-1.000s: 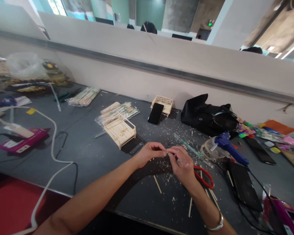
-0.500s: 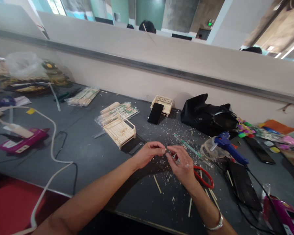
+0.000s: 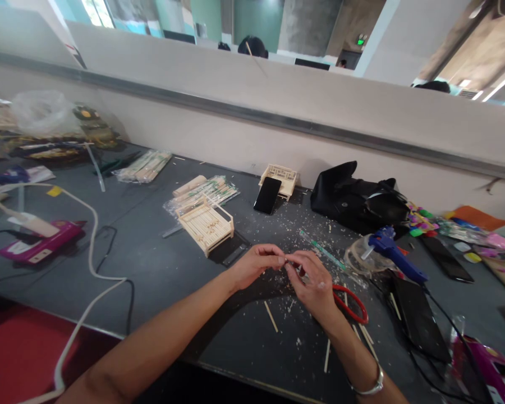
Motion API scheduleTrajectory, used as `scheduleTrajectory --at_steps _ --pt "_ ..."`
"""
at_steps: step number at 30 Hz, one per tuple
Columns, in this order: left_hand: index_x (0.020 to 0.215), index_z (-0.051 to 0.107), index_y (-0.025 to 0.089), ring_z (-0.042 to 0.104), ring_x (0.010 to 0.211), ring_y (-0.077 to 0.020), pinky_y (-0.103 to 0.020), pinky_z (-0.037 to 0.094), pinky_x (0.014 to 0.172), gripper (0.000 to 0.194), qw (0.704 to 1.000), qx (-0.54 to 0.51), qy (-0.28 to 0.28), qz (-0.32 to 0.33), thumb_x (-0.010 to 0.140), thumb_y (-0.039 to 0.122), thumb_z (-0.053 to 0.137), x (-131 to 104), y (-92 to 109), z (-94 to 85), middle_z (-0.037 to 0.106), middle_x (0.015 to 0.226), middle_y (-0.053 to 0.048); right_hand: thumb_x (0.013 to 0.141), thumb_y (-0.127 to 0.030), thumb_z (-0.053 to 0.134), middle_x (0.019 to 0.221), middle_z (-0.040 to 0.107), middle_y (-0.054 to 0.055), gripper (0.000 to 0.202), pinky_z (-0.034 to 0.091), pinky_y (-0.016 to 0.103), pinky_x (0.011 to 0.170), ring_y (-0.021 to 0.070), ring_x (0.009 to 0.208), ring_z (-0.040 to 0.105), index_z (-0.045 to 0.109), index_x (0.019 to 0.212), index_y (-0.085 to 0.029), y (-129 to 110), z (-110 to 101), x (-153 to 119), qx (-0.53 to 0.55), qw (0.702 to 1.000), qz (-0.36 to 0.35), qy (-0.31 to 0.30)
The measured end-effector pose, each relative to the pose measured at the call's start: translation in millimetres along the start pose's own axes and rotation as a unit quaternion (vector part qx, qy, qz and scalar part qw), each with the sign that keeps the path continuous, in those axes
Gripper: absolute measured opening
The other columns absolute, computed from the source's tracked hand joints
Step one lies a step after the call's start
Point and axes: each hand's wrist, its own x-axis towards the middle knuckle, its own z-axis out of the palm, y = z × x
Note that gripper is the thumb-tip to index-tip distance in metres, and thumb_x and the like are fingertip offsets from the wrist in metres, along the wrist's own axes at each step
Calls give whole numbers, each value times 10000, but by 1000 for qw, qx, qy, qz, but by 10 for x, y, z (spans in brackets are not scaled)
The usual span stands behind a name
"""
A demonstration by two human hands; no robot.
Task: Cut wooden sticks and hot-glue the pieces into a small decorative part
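Above the dark tabletop, my left hand [image 3: 261, 264] and my right hand [image 3: 311, 278] meet fingertip to fingertip. Both are closed in a pinch; whatever lies between the fingertips is too small and hidden to name. Just beyond my left hand stands a miniature bed-like frame [image 3: 206, 227] made of thin wooden sticks. Red-handled scissors or pliers [image 3: 353, 304] lie beside my right wrist, their far part covered by the hand. A loose thin stick [image 3: 271, 316] rests on the table below my hands, amid pale scattered chips.
A phone [image 3: 268, 195] leans on a small stick-built bench [image 3: 284, 177] by the wall. Stick packs [image 3: 210, 191] lie behind the frame. A black bag [image 3: 357, 196], blue glue gun [image 3: 395, 255] and another phone [image 3: 418, 314] are to the right. A power strip [image 3: 42, 241] with a cord is left.
My fingertips have shifted slightly and come closer together, covering the tiny pale bit that showed between them. Everything on the table stays where it was.
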Motion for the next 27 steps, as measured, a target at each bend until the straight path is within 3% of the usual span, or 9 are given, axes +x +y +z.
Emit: scheduleTrajectory --at_steps 27 --pt "670 745 163 551 645 -114 -265 394 710 282 1000 7 7 -19 514 327 913 2 4 -17 676 644 12 891 -115 569 895 694 67 199 582 287 657 177 791 678 685 1010 -224 -22 -20 12 10 1000 -1 -17"
